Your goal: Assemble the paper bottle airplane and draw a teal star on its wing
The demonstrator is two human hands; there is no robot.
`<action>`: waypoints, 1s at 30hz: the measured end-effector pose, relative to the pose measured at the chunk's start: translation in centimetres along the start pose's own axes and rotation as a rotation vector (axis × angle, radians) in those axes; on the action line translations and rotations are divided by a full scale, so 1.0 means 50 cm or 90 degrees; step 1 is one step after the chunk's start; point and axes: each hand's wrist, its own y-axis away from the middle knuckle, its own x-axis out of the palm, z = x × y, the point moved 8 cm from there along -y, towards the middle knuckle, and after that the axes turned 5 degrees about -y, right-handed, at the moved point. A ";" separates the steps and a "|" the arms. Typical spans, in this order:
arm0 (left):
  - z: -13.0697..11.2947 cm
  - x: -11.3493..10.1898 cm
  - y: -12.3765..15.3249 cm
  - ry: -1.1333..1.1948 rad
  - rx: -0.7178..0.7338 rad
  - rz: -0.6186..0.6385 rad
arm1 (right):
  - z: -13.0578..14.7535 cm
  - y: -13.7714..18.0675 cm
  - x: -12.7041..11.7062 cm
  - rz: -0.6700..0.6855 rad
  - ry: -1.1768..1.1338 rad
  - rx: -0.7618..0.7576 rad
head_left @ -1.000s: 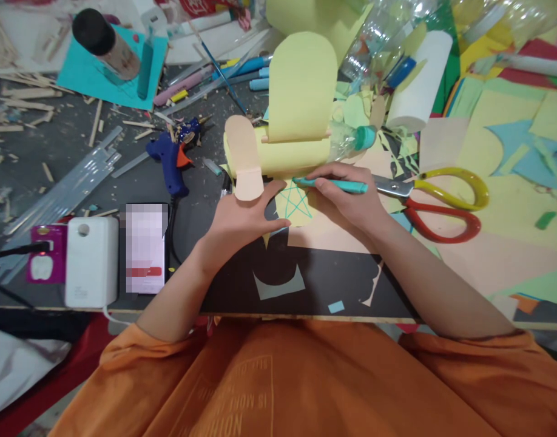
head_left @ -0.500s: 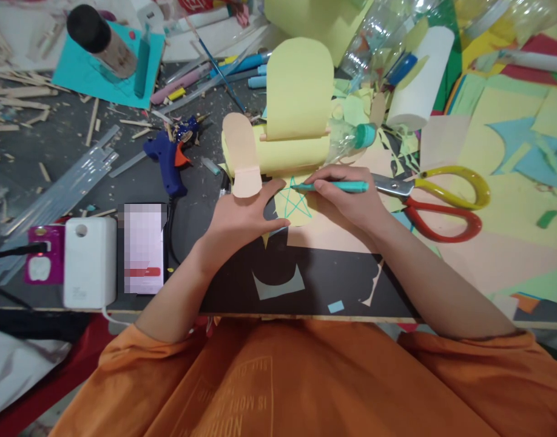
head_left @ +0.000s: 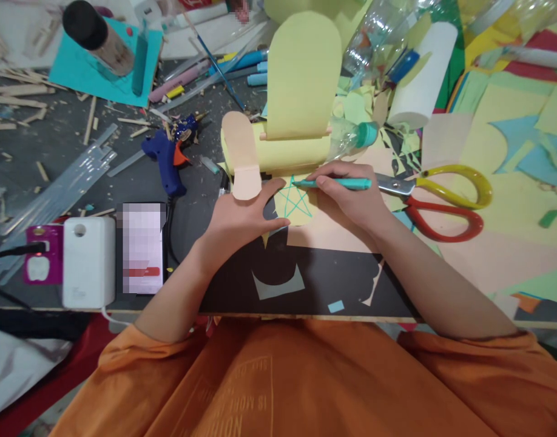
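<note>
Head view looks down on a cluttered craft counter [head_left: 333, 279] with both of the person's bare hands meeting near its middle. The right hand [head_left: 351, 200] has its grip closed around a teal pen [head_left: 337, 182], thumb and first fingers pinching the barrel. The pen lies almost level and points to the left, with its tip touching a small yellow scrap [head_left: 301, 213]. A five-pointed star [head_left: 297, 201] drawn in teal lines shows on that scrap, and the tip sits at the star's upper edge.

The left hand [head_left: 242, 221] lies flat with fingers spread, its grip open and holding nothing. Its thumb rests along the lower left edge of the yellow scrap, pressing it to the counter, and its fingertips sit under a peach paper tab [head_left: 246, 176]. The scrap itself lies between the two hands, partly on a peach sheet [head_left: 333, 233], just in front of a yellow paper chair model [head_left: 301, 103] that stands upright.

Just to the right of the right hand lie scissors [head_left: 442, 203] with one yellow and one red handle loop, their blades pointing at the pen's back end. A blue glue gun [head_left: 167, 158] lies to the left of the chair model, near a bundle of clear glue sticks [head_left: 60, 188]. A phone [head_left: 142, 246] and a white charger block [head_left: 88, 261] sit side by side at the near left edge. A clear plastic bottle [head_left: 351, 136] lies behind the right hand, beside a white roll [head_left: 421, 76].
</note>
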 end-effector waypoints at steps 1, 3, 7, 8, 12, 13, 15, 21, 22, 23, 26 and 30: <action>0.000 0.000 0.000 -0.002 0.000 -0.001 | 0.000 0.000 0.000 0.001 0.000 0.003; 0.001 0.000 0.000 -0.003 0.002 -0.002 | 0.001 0.000 -0.001 0.002 0.007 0.007; 0.001 0.000 -0.001 -0.002 0.004 -0.007 | 0.003 0.001 0.001 0.012 0.006 0.005; 0.001 0.000 -0.001 -0.001 0.005 -0.008 | 0.003 0.001 0.002 0.014 -0.002 0.006; -0.001 -0.001 0.000 0.003 0.011 -0.011 | 0.004 0.001 0.001 0.010 -0.007 0.005; -0.001 -0.001 0.000 0.003 0.011 -0.010 | 0.003 0.001 0.001 0.009 0.000 0.006; -0.001 -0.001 0.000 0.003 0.010 -0.007 | 0.002 0.002 0.003 0.018 0.005 0.013; -0.001 -0.003 0.001 0.005 0.005 -0.007 | 0.002 0.004 0.005 0.026 -0.001 0.023; -0.001 -0.004 0.001 0.005 0.005 -0.007 | 0.002 0.004 0.006 0.031 -0.003 0.023; -0.002 -0.004 0.001 0.005 0.007 -0.007 | 0.002 0.005 0.008 0.035 -0.005 0.023; -0.002 -0.004 0.001 0.005 0.008 -0.009 | 0.003 0.005 0.008 0.033 -0.014 0.014; 0.000 -0.003 0.001 0.002 0.007 -0.014 | 0.001 0.002 -0.001 0.004 -0.010 0.006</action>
